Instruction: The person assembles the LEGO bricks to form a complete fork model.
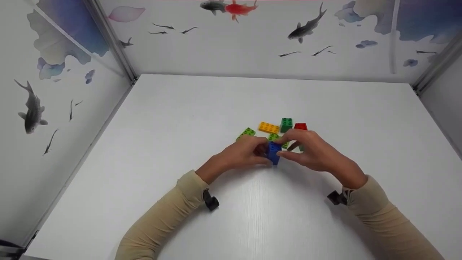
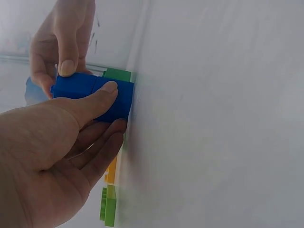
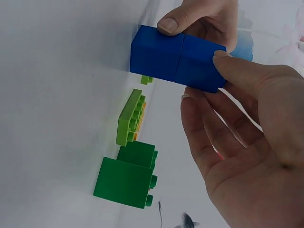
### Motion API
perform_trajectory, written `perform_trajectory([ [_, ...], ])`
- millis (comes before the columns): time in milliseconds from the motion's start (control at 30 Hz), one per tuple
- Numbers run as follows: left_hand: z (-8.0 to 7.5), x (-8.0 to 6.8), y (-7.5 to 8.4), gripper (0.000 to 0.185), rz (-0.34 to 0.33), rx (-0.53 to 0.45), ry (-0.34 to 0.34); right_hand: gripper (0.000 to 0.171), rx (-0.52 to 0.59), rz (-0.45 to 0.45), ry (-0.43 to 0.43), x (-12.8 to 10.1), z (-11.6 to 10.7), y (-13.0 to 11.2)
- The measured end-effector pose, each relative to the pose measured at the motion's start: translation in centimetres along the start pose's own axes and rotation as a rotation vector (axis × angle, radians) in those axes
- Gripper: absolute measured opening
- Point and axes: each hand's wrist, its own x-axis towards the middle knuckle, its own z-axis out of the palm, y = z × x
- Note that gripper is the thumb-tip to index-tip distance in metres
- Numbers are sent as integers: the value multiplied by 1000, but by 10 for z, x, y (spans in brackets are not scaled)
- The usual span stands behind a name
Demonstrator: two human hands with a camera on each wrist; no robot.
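Observation:
Two blue toy bricks are stacked upright on the table, one on the other, with a thin seam between them. My left hand grips the lower brick, its thumb along one side. Thumb and fingers of my right hand pinch the upper brick from the other side. Just behind the stack lies a light green brick, partly hidden by it in the head view. A second light green brick sits behind my left hand.
Behind the hands are a yellow-orange brick, a dark green brick and a red brick. Another dark green brick is partly covered by my right hand in the head view. Printed panels wall the white table.

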Motion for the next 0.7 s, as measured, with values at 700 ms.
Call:
perform_trajectory([
  [700,-1,1,1,33,10,-13,-1,34,-115,-64,7,1,-1,0],
])
